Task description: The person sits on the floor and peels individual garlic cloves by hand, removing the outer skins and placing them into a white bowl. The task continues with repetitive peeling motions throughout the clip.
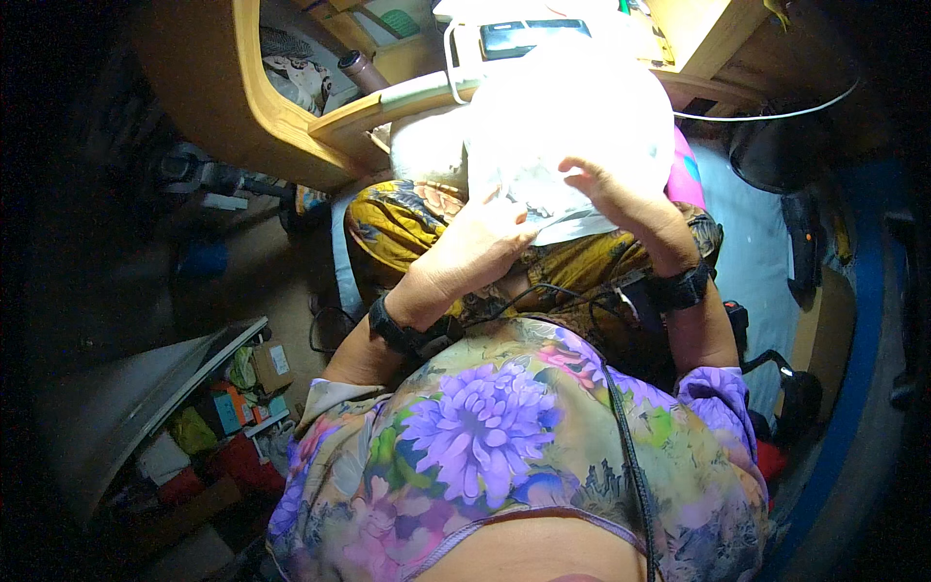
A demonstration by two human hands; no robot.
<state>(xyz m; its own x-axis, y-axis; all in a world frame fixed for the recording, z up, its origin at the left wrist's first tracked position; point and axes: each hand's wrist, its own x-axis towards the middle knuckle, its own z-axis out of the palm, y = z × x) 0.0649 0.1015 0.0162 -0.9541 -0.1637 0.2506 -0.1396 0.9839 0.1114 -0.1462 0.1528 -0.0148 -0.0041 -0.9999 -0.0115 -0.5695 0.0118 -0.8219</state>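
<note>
Across my lap lies a pale, crinkled sheet that looks like plastic, with a grey patterned patch near its front. Much of it is lost in a large white glare. My left hand is at the sheet's near left edge, thumb and fingers pinched on it. Over its right part my right hand hovers with curled fingers apart, and nothing shows between them. Bright light washes out the fingertips of both hands. A black strap band circles each wrist, and a black cable runs between them over my lap.
A wooden desk edge stands ahead, holding a dark cylindrical bottle and a dark device. A white cable stretches to the right. Boxes and packets crowd the lower left. A pink item sits beside my right hand.
</note>
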